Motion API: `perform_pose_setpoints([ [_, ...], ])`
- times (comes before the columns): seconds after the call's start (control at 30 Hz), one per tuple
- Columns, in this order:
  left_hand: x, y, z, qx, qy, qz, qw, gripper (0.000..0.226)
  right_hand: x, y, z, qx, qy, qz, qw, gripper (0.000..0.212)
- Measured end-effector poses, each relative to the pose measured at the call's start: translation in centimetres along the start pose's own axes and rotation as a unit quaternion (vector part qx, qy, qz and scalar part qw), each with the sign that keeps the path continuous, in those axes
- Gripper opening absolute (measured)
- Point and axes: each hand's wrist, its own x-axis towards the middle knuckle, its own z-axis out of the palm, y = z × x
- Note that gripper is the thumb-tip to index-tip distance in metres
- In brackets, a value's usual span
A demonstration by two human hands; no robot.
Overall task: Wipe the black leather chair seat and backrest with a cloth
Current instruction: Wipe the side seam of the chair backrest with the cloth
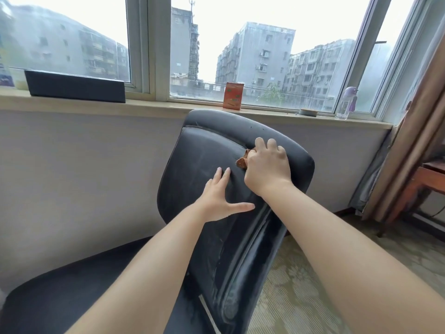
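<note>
The black leather chair's backrest [207, 155] stands tilted in the middle of the view, dusty and streaked. Its seat [60, 292] spreads out at the lower left. My right hand [267, 167] grips a small brown cloth [242, 161] and presses it against the upper right part of the backrest; most of the cloth is hidden under my palm. My left hand [218, 196] lies flat on the middle of the backrest, fingers straight and spread, thumb pointing right.
A windowsill [144, 106] runs behind the chair, bearing a long black box [74, 86], an orange carton [233, 95], a small round dish [308, 112] and a clear bottle [346, 102]. Brown curtains [419, 116] and a wooden table [428, 179] stand at the right, over patterned carpet [298, 285].
</note>
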Motion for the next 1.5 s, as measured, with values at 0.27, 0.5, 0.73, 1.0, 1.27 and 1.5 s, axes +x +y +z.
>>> perform_pose_setpoints([
  [0.27, 2.2, -1.6, 0.3, -0.033, -0.002, 0.009, 0.999, 0.119, 4.9, -1.5, 1.8, 0.013, -0.015, 0.006, 1.000, 0.040],
  [0.5, 2.4, -1.9, 0.0, -0.023, -0.011, 0.011, 1.000, 0.120, 7.3, -3.1, 1.9, -0.001, -0.030, 0.017, 0.999, 0.039],
  [0.73, 1.1, -0.7, -0.7, 0.014, -0.053, -0.019, 0.998, 0.131, 3.4, -1.7, 0.5, 0.007, -0.042, 0.027, 0.999, 0.042],
  [1.0, -2.1, 1.1, -1.2, 0.025, -0.081, -0.057, 0.995, 0.119, -1.3, -0.1, -1.5, -0.027, -0.034, 0.023, 0.999, 0.044],
  [1.27, -0.8, 0.8, -0.9, 0.049, -0.078, -0.052, 0.994, 0.124, -0.7, 0.6, 0.7, -0.031, 0.019, -0.018, 0.999, 0.047],
  [1.5, 2.0, -0.4, -0.7, 0.063, -0.051, -0.050, 0.995, 0.132, 3.1, 0.0, 2.7, -0.039, 0.018, -0.025, 0.999, 0.054],
])
